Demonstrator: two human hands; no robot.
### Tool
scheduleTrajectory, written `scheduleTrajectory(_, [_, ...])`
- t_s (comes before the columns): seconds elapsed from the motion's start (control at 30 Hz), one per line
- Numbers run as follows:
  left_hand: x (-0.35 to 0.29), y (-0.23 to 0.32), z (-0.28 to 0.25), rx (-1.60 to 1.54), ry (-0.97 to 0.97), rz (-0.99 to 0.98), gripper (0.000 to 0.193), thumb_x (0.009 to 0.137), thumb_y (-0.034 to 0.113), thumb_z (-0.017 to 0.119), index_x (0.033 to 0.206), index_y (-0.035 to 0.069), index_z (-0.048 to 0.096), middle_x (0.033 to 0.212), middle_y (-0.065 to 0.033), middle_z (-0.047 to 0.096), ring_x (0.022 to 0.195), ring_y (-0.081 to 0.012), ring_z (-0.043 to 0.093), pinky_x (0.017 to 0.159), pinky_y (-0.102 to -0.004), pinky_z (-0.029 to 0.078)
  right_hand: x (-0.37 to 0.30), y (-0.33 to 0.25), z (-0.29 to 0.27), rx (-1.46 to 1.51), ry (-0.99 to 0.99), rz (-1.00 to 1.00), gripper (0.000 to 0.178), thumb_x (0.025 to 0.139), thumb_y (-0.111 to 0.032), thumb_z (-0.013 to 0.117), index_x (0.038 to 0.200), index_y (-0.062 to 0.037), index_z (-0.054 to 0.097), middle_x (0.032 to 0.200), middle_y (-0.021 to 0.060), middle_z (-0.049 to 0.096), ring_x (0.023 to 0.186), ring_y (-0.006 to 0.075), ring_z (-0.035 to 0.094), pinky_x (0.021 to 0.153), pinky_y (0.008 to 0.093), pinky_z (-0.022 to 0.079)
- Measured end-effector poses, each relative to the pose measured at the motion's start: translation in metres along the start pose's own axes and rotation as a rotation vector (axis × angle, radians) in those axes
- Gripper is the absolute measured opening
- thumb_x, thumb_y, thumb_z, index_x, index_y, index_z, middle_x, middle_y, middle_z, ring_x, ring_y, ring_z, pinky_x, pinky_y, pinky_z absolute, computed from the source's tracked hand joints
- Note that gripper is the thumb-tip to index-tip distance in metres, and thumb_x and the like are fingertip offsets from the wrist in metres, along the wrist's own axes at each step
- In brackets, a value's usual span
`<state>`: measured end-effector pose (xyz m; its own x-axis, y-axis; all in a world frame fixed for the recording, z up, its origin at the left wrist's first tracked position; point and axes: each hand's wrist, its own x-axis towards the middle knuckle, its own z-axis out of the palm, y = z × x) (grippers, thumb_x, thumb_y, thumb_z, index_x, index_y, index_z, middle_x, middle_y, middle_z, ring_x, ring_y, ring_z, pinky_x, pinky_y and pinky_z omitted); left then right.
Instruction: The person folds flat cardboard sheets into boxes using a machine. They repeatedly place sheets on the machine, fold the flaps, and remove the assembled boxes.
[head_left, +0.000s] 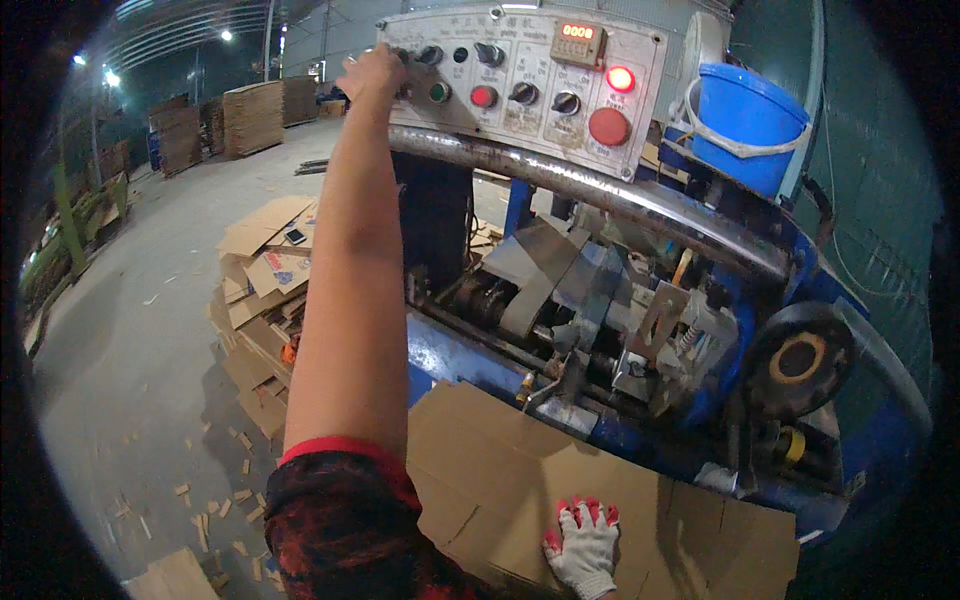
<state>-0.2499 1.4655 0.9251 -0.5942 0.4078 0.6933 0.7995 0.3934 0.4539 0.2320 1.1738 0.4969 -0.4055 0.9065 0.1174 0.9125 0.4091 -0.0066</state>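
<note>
My bare left hand (372,76) is at the left end of a grey control panel (515,75), its fingers closed at a black knob (401,56); the hand partly hides the grip. My left arm stretches across the view, its dark, red-edged sleeve near the bottom. In a white glove with red fingertips, my right hand (584,548) lies flat on a brown cardboard sheet (500,450), fingers apart. That sheet rests along the front of a blue machine (445,350). Knobs, push buttons, a lit red lamp (620,79) and a large red button (608,127) sit on the panel.
Below a steel bar (560,170) are metal plates, rollers and a black wheel (797,360). A blue bucket (750,125) stands at the upper right. Cardboard pieces (265,235) with a phone (294,237) are piled left; scraps litter the floor, and cardboard stacks (253,118) stand farther back.
</note>
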Motion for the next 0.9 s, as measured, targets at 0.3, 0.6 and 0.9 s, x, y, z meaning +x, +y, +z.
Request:
scheduleTrajectory(0.3, [0.028, 0.001, 0.016, -0.239, 0.016, -0.204, 0.046, 0.093, 0.043, 0.044, 0.127, 0.017, 0.058, 0.128, -0.0101, 0.059, 0.127, -0.0325, 0.044, 0.099, -0.0504, 0.038, 0.003, -0.002, -0.006, 0.049, -0.016, 0.034, 0.062, 0.080, -0.047, 0.060, 0.129, -0.0107, 0.054, 0.136, 0.0162, 0.047, 0.128, 0.0409, 0.038, 0.111, 0.0593, 0.016])
scheduleTrajectory(0.6, [-0.058, -0.002, 0.072, -0.352, 0.626, 0.330, 0.048, 0.083, 0.033, 0.062, 0.124, 0.011, 0.052, 0.128, -0.0157, 0.047, 0.116, -0.0369, 0.045, 0.091, -0.0553, 0.040, 0.010, -0.002, -0.015, 0.056, 0.057, 0.004, 0.057, 0.080, -0.043, 0.060, 0.127, -0.0103, 0.054, 0.134, 0.0159, 0.048, 0.126, 0.0386, 0.039, 0.109, 0.0583, 0.020])
scheduleTrajectory(0.9, [-0.026, -0.042, 0.119, 0.126, 0.587, 0.834, 0.054, 0.081, 0.035, 0.061, 0.133, 0.026, 0.050, 0.131, -0.0078, 0.055, 0.118, -0.0352, 0.051, 0.095, -0.0522, 0.043, 0.006, 0.002, -0.016, 0.098, 0.088, 0.038, 0.054, 0.082, -0.040, 0.061, 0.127, -0.0103, 0.053, 0.132, 0.0105, 0.050, 0.126, 0.0299, 0.044, 0.108, 0.0546, 0.025])
